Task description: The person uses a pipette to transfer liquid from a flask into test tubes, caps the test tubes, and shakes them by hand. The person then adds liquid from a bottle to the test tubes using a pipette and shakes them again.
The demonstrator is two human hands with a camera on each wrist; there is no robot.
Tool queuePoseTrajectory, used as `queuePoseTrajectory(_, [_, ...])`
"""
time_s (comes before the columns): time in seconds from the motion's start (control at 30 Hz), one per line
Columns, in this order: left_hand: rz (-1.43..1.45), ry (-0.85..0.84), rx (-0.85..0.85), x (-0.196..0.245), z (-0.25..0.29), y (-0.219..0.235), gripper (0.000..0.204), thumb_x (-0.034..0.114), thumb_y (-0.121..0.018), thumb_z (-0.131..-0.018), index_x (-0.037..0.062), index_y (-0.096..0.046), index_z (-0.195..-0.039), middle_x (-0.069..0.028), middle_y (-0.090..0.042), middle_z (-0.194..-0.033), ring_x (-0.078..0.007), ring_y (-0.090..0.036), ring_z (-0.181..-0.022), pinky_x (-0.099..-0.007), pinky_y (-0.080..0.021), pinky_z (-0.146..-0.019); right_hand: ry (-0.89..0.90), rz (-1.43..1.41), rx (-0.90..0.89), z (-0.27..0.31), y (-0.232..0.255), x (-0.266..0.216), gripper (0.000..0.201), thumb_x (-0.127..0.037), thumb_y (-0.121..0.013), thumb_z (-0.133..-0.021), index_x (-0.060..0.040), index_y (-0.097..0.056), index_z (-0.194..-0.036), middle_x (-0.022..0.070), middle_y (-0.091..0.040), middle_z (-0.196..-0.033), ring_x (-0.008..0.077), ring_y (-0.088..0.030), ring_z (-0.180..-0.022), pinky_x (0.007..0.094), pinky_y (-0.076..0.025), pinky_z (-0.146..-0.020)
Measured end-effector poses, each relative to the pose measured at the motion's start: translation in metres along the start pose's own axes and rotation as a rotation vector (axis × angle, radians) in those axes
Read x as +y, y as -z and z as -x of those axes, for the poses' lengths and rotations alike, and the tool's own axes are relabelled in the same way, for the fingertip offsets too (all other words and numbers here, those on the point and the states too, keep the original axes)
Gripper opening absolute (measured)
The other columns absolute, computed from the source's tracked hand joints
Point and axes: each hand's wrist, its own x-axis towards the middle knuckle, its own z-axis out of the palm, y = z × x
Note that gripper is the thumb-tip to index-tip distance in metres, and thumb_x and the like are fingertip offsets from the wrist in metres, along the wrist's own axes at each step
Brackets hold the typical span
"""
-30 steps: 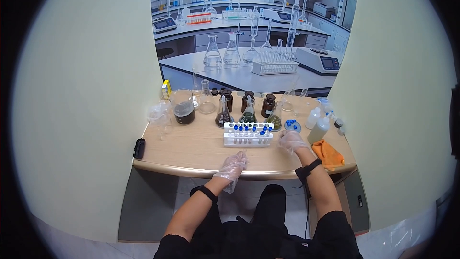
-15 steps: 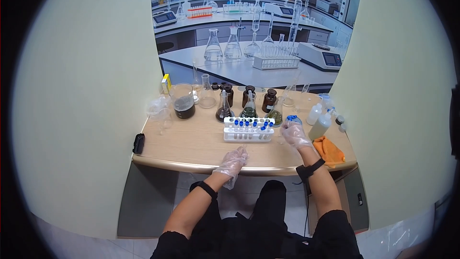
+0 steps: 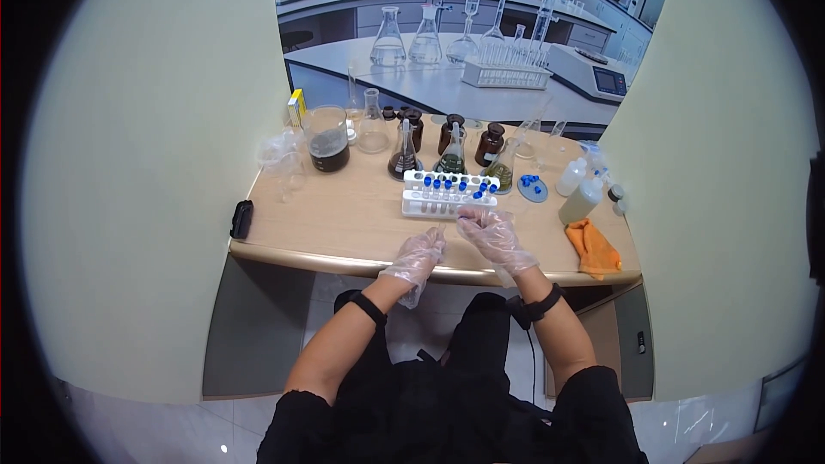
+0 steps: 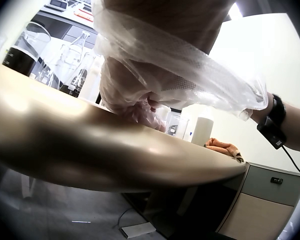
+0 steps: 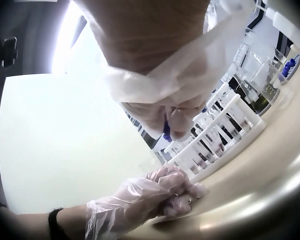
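Observation:
In a clear plastic glove, my left hand (image 3: 418, 256) rests near the table's front edge with its fingers curled around a clear test tube (image 3: 442, 228); only the tube's top shows above the fist. My gloved right hand (image 3: 491, 236) is just to the right of it, over the table in front of the rack. Between its thumb and fingers it pinches a small blue cap (image 5: 167, 130). Behind both hands stands a white test tube rack (image 3: 449, 209) with several tubes topped by blue caps. A small round dish (image 3: 533, 197) of loose blue caps lies to the rack's right.
Behind the rack stand conical flasks (image 3: 402, 163) with dark and green contents, and brown bottles (image 3: 490, 146). A large beaker (image 3: 328, 155) of dark liquid is at the left. White plastic bottles (image 3: 583, 199) and an orange cloth (image 3: 593, 249) lie right; a black object (image 3: 242, 219) sits left.
My right hand went to the dish of blue caps, then came back left beside my left hand with a cap. The left hand stays at the table's front with the tube. The head view has tilted down.

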Motion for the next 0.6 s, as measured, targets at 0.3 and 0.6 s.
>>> queuePoseTrajectory(0.3, [-0.108,-0.014,0.017,0.017,0.006,0.002,0.015,0.02,-0.052,-0.108,0.0087,-0.058,-0.102,-0.0094,-0.065,-0.081,-0.0198,-0.066,-0.072,-0.0363,-0.051,-0.069,0.16,0.099,0.005,-0.006,-0.019,-0.001,0.023,-0.012,-0.073,-0.1,-0.0002,-0.076,-0.12,-0.0003,-0.074,-0.103,0.0066,-0.064,-0.091,0.0239,-0.054,-0.08])
queuePoseTrajectory(0.6, [-0.162,0.025,0.029,0.024,0.006,0.002,0.015,0.021,-0.054,-0.107,0.0065,-0.058,-0.107,-0.0122,-0.067,-0.082,-0.0232,-0.068,-0.074,-0.0406,-0.052,-0.068,0.256,0.164,0.017,0.001,-0.029,-0.006,0.025,-0.014,-0.074,-0.097,-0.002,-0.077,-0.118,0.0167,-0.078,-0.114,0.0284,-0.076,-0.103,0.0369,-0.058,-0.091])
